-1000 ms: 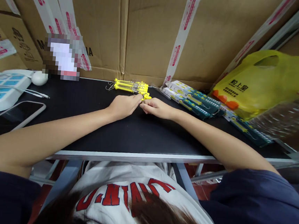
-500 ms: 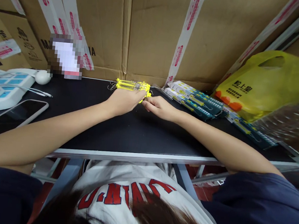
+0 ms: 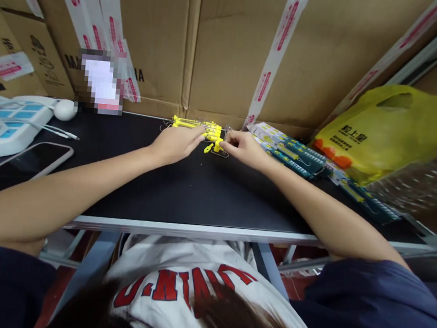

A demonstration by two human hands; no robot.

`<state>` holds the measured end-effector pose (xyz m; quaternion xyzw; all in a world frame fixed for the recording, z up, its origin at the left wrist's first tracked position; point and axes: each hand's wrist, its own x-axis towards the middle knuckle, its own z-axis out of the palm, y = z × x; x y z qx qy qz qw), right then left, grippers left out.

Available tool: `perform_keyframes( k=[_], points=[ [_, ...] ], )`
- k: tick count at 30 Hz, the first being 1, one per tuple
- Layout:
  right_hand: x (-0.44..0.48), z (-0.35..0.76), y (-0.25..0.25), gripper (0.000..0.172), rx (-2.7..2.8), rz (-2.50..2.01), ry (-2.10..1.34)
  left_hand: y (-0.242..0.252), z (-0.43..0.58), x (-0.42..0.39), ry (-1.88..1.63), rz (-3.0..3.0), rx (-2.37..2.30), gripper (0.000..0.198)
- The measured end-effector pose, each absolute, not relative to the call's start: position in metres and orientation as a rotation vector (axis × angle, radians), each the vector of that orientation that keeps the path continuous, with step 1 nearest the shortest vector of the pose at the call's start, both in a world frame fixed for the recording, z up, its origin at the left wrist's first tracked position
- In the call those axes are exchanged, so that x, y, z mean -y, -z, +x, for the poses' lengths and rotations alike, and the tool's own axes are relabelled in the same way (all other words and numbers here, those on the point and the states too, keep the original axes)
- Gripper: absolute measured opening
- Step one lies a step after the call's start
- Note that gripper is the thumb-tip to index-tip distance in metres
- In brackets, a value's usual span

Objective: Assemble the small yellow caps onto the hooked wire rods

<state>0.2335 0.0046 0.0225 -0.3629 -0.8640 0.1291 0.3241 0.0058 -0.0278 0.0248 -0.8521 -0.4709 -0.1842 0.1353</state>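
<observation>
Near the back of the black table lies a bundle of yellow plastic tools with thin metal rods and wire hooks (image 3: 197, 124). My left hand (image 3: 176, 142) is closed along the front of this bundle, its fingertips partly hidden against the yellow parts. At the bundle's right end, my right hand (image 3: 245, 148) has thumb and fingers pinched on one of the hooked yellow tools. A small yellow end piece (image 3: 208, 148) sticks out below, between the two hands, and a wire loop (image 3: 221, 154) shows under my right fingertips.
Green-and-white printed boxes (image 3: 292, 150) lie right of my right hand. Behind them stands a yellow plastic bag (image 3: 382, 127). A white power strip (image 3: 19, 121) and a phone (image 3: 27, 160) are at the left. Large cardboard boxes (image 3: 228, 47) wall off the back.
My right hand has moved slightly right, away from my left hand. The yellow end piece and wire loop between them now show. My left hand has drawn back a little to the left.
</observation>
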Motion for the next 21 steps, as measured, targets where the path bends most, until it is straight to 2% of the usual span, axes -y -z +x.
perform_keyframes(
  k=[4, 7, 14, 21],
  points=[
    [-0.009, 0.237, -0.024, 0.023, 2.261, -1.129, -0.340, -0.021, 0.001, 0.022, 0.514, -2.504, 1.353, 0.038],
    [-0.011, 0.241, -0.026, 0.022, 2.259, -1.229, -0.305, -0.019, 0.000, 0.021, 0.524, -2.537, 1.322, 0.038],
    [-0.027, 0.260, -0.030, 0.026, 2.223, -1.617, 0.079, -0.016, 0.001, 0.020, 0.619, -2.567, 1.264, 0.039],
    [-0.035, 0.261, -0.023, 0.031, 2.436, -1.679, -0.144, -0.017, 0.001, 0.020, 0.804, -2.715, 1.278, 0.032]
  ],
)
